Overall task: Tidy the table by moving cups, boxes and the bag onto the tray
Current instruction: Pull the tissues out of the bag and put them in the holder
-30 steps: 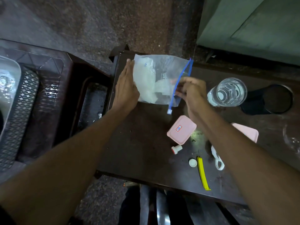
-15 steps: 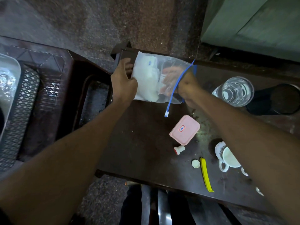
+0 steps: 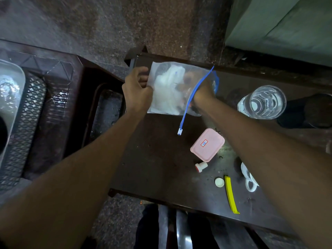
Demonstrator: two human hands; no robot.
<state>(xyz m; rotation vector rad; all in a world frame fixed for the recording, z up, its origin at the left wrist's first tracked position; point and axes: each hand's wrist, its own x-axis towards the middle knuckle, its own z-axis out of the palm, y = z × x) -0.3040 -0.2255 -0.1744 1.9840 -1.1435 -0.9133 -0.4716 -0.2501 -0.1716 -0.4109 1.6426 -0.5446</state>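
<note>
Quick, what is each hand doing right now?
Left hand: grips the left edge of the clear bag.
Right hand: reaches inside the bag's mouth; its fingers are blurred, so its grip cannot be told.

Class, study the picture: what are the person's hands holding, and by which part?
The left hand grips the clear zip bag by its left edge. The right hand reaches inside its open blue-zip end; its grip cannot be told.
</note>
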